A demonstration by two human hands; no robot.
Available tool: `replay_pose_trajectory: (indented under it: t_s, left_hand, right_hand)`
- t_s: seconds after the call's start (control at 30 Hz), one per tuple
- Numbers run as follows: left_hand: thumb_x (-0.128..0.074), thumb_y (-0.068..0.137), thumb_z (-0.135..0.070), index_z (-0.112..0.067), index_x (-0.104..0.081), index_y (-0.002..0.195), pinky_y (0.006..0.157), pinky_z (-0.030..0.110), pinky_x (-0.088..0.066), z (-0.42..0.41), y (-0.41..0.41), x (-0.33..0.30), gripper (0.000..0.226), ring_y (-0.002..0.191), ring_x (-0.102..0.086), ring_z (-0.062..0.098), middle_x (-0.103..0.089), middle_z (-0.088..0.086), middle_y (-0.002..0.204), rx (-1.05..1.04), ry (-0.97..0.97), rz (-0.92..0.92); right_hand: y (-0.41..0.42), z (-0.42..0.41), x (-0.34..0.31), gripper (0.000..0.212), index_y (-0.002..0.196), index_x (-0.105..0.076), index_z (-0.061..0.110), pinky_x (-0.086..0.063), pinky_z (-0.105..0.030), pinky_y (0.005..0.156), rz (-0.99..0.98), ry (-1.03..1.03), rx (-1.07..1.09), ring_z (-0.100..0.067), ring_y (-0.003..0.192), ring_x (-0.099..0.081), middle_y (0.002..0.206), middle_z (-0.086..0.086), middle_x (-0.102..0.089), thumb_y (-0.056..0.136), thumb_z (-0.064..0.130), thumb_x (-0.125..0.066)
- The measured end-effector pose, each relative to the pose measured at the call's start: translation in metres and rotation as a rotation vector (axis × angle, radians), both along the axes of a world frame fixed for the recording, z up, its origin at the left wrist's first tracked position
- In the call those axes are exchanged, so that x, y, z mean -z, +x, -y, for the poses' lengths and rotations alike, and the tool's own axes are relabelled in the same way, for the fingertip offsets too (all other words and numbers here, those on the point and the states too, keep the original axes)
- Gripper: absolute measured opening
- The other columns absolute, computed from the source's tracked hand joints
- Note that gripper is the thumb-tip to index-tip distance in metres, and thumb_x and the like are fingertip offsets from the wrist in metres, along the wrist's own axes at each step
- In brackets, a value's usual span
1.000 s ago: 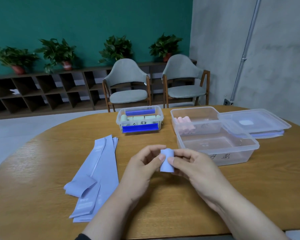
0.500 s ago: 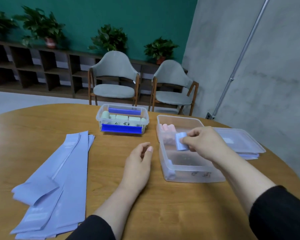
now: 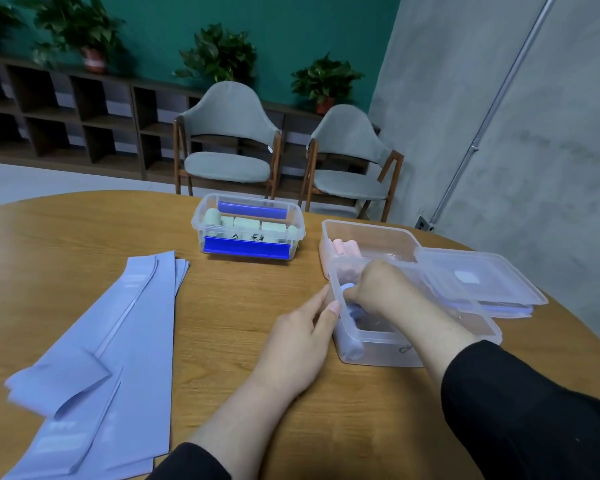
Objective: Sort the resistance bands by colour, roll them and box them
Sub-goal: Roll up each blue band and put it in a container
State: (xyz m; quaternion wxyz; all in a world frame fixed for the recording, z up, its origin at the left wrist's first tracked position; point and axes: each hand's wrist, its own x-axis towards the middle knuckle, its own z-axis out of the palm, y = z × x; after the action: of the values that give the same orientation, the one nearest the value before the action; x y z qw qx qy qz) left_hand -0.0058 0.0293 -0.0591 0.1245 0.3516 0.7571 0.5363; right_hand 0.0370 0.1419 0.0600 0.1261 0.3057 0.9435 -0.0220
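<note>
Here my right hand [image 3: 378,289] reaches down inside the near clear plastic box [image 3: 482,327], its fingers curled round a small rolled lavender resistance band [image 3: 347,289] that it holds against the box's left wall. My left hand [image 3: 302,337] lies just outside that same wall, fingers fairly straight and relaxed, the fingertips touching the box's rim and holding nothing. Another lavender roll [image 3: 353,348] shows dimly through the box's front left corner, below my right hand. Just beyond my right hand, touching the near box, stands a second clear plastic box [image 3: 368,233] with pale pink rolled bands [image 3: 343,247] at its left end. To the right of my right hand, a stack of clear flat plastic lids [image 3: 482,278] rests on the round wooden surface [image 3: 84,230]. Well beyond my left hand sits a smaller clear tub with blue clip handles [image 3: 248,249], filled with pale green rolled bands [image 3: 246,223]. Far to the left of my left hand, a pile of flat, unrolled lavender resistance bands [image 3: 118,327] stretches across the surface, one near end folded over. My black sleeves [image 3: 520,410] cover both forearms. Past the surface stand two grey upholstered wooden chairs [image 3: 229,140], a low dark shelf, and potted green plants [image 3: 219,53] before a teal wall.
</note>
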Motion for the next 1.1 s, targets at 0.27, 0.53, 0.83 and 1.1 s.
replay_pose_trajectory:
  t_s: [0.27, 0.53, 0.83, 1.1]
  left_hand:
    - [-0.023, 0.088, -0.073, -0.065, -0.037, 0.140, 0.106, 0.041, -0.044, -0.010, -0.006, 0.015, 0.055, 0.120, -0.059, 0.020, -0.071, -0.010, 0.122, 0.073, -0.067, -0.051]
    - [-0.021, 0.086, -0.074, -0.052, -0.041, 0.146, 0.108, 0.039, -0.041, -0.012, -0.007, 0.015, 0.067, 0.117, -0.060, 0.017, -0.072, -0.005, 0.119, 0.062, -0.088, -0.081]
    - [-0.013, 0.084, -0.072, -0.049, -0.042, 0.146, 0.110, 0.038, -0.037, -0.015, -0.006, 0.010, 0.072, 0.114, -0.059, 0.013, -0.072, -0.007, 0.117, 0.061, -0.131, -0.142]
    - [-0.020, 0.098, -0.058, -0.044, -0.041, 0.150, 0.108, 0.040, -0.039, -0.013, -0.006, 0.012, 0.057, 0.115, -0.058, 0.011, -0.070, -0.007, 0.122, 0.045, -0.119, -0.197]
  right_hand:
    - [-0.005, -0.002, 0.010, 0.022, 0.119, -0.053, 0.027, -0.034, -0.013, 0.064, -0.038, -0.125, -0.056, -0.009, 0.107, -0.023, 0.095, -0.001, 0.017, 0.102, 0.014, -0.048]
    - [-0.007, -0.045, 0.049, 0.013, 0.075, -0.073, 0.002, -0.049, -0.039, 0.069, -0.400, -0.606, 0.339, -0.024, 0.057, -0.053, 0.059, -0.008, -0.060, 0.068, 0.012, -0.069]
    - [-0.003, -0.040, 0.044, 0.028, 0.077, -0.061, 0.038, -0.057, -0.042, 0.091, -0.357, -0.532, 0.211, -0.027, 0.083, -0.067, 0.088, 0.019, -0.062, 0.077, 0.011, -0.071]
    - [0.003, -0.046, 0.042, 0.008, 0.079, -0.072, 0.013, -0.057, -0.047, 0.094, -0.360, -0.511, 0.240, -0.025, 0.078, -0.071, 0.074, 0.001, -0.071, 0.084, 0.011, -0.067]
